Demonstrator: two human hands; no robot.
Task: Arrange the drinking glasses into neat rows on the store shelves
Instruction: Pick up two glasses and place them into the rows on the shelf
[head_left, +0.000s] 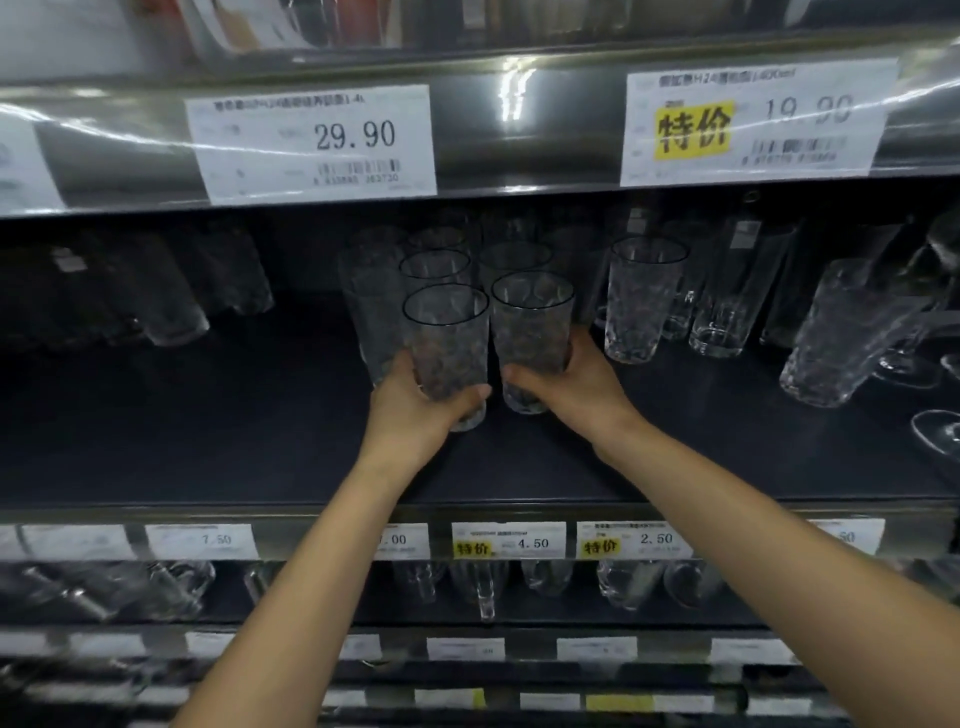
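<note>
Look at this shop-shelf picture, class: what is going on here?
A person is tidying drinking glasses on a dark store shelf. The left hand grips one textured tumbler and the right hand grips another, side by side at the front of two short rows of matching glasses. A lone tumbler stands to the right, with other glassware further along. Price tags line the shelf edge below.
</note>
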